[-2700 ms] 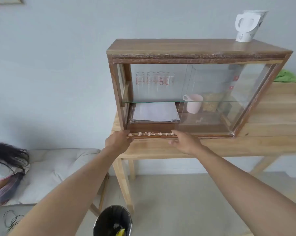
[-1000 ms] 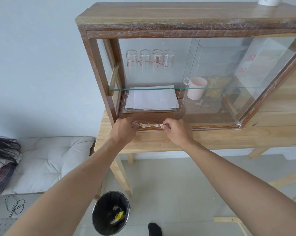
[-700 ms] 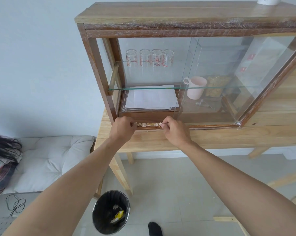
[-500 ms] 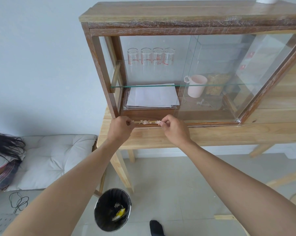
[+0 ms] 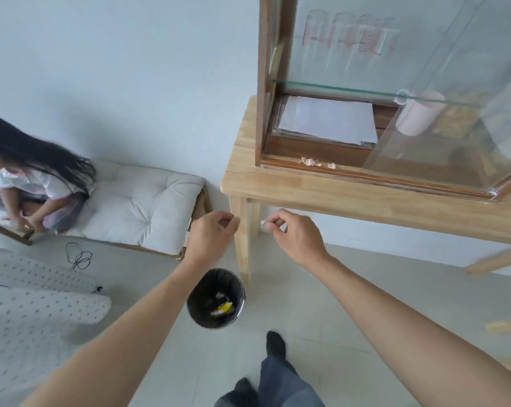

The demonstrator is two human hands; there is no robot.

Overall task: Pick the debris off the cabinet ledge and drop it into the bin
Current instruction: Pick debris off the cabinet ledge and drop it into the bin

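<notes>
The biggest risk, as we judge it, is a miss: our hands are well above the bin on the floor, and scraps this light could drift past its rim, most likely toward the table leg just behind it. Our right hand pinches a small pale scrap of debris at its fingertips, held out beyond the front edge of the tabletop and off to the bin's right, so it needs to come left and down before we let go. Our left hand is closed in a tight pinch almost over the bin; we cannot tell whether it holds anything.

Room is good: open floor lies all round the bin except at the leg, and our foot is near its right side.

More debris sits on the cabinet ledge near its left corner, so another trip remains.
</notes>
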